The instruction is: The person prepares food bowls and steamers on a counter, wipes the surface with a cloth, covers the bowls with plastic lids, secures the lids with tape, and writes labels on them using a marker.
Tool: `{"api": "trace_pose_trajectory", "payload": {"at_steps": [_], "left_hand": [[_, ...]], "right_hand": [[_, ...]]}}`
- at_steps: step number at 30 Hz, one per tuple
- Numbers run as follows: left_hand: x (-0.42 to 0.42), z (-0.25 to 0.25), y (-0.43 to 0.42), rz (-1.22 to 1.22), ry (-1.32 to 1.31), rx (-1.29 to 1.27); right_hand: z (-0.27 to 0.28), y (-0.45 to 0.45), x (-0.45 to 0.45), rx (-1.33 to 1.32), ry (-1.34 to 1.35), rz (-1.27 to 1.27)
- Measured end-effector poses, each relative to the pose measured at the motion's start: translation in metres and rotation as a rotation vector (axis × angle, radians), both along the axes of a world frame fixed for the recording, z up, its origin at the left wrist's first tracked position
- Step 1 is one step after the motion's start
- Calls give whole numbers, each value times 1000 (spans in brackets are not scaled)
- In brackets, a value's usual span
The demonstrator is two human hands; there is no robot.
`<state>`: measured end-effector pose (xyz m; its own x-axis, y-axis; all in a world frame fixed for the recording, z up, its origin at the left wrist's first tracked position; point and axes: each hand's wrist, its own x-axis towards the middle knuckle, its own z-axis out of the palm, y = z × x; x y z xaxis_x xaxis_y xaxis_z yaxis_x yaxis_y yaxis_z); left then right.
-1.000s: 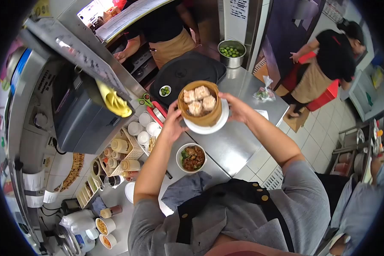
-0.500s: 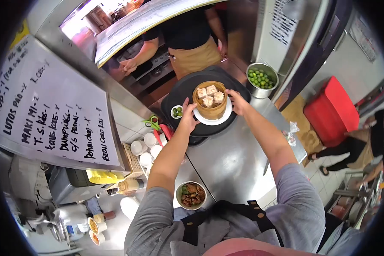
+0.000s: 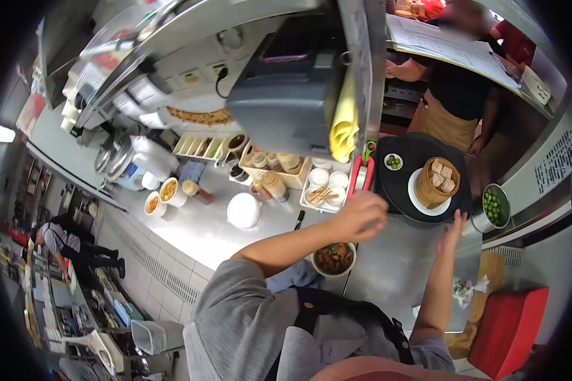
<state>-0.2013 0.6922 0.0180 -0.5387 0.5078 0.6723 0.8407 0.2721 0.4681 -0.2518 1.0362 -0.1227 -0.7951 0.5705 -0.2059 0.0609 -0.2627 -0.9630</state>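
A round bamboo steamer (image 3: 433,193) with several pale dumplings (image 3: 443,175) stands on a white plate (image 3: 419,202). The plate rests on a black tray (image 3: 397,184), beside a small white dish of green citrus (image 3: 393,162). My right hand (image 3: 450,236) is at the tray's near edge, fingers stretched out and holding nothing. My left hand (image 3: 361,217) hovers left of the tray with fingers loosely curled and nothing visible in them. Just below it, a bowl of brown meat and greens (image 3: 334,259) sits on the steel counter, partly covered by my left forearm.
Red- and green-handled tools (image 3: 362,171) stand by the tray's left side. Further left are a basket of white cups (image 3: 327,184), sauce bottles (image 3: 274,185) and a white round container (image 3: 243,210). A pot of green citrus (image 3: 491,206) sits right. Another person (image 3: 454,89) stands behind the counter.
Both hands have let go of the plate with the steamer, which is now on the tray. My left hand has moved left, and the view has turned left.
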Motion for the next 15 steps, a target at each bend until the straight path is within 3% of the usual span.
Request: {"api": "trace_pose_trajectory", "payload": {"at_steps": [2,4,7,9,10,13,15], "left_hand": [[40,17,-51,202,58,142],[50,28,-93,413,12,491],[43,107,-125,160,-240,1275],[48,140,-145,12,-405,1488],[47,148,-156,2,-408,1483],[49,163,-175,61,-418,1416],[53,182,-178,-86,-424,1524]], "right_hand": [[7,-26,33,5,34,57],[41,-59,66,-26,46,168],[83,-100,86,29,222,342],[111,-126,96,162,318,371],[125,-140,101,295,410,403],[161,-180,124,318,481,481],[172,-201,139,401,531,539]]}}
